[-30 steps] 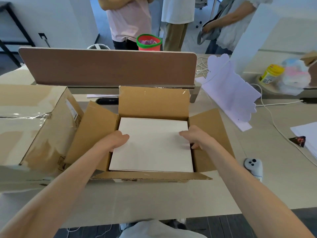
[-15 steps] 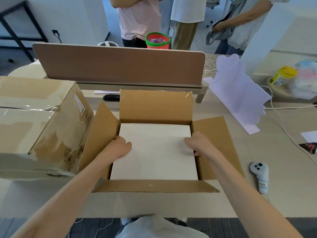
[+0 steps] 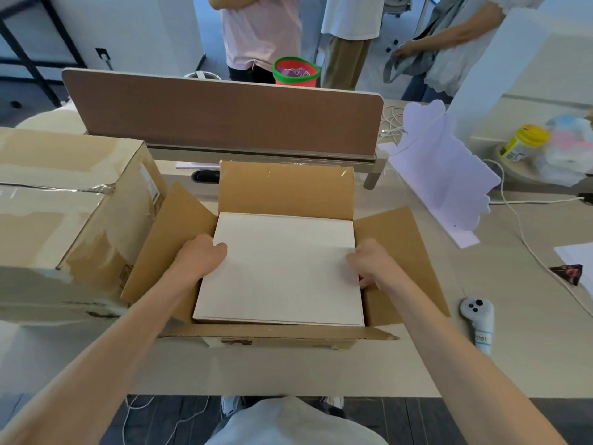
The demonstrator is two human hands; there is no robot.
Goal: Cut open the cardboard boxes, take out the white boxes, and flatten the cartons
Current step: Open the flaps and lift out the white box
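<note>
An open cardboard carton (image 3: 285,187) sits in front of me on the desk, all its flaps folded outward. A flat white box (image 3: 282,271) fills its inside. My left hand (image 3: 200,256) grips the white box's left edge, fingers tucked down between box and carton wall. My right hand (image 3: 369,263) grips the right edge the same way, fingertips hidden in the gap. A second carton (image 3: 73,203), sealed with tape, stands to the left, touching the open carton's left flap.
A brown divider panel (image 3: 224,114) runs behind the cartons. A white controller (image 3: 476,316) lies at the right, beside cables and a small dark wrapper (image 3: 568,273). A lilac paper stand (image 3: 446,175) and a yellow jar (image 3: 523,142) are farther right. People stand beyond the divider.
The view has dipped toward the carton. Both hands have stayed on the white box's side edges, fingers working deeper into the gaps; the box looks slightly raised at its near edge.
</note>
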